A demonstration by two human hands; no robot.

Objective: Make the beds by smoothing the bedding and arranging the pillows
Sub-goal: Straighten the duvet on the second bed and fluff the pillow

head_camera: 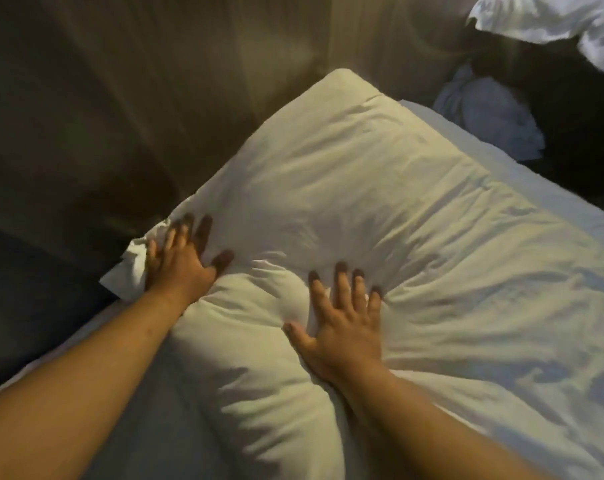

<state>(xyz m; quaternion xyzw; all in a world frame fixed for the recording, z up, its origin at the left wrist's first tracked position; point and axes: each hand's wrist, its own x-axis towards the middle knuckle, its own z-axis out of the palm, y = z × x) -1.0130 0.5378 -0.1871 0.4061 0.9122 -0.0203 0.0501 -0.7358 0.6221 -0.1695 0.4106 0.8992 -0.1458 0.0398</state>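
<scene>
A large white pillow lies at the head of the bed, against a brown padded headboard. My left hand presses flat on the pillow's left corner with its fingers spread. My right hand lies flat with spread fingers where the pillow meets a second white cushion closer to me. Rumpled white bedding stretches to the right. Both forearms reach in from the bottom edge.
A dark gap separates this bed from a second bed with white bedding at the top right. A crumpled pale cloth lies in the gap. A grey sheet shows at the lower left.
</scene>
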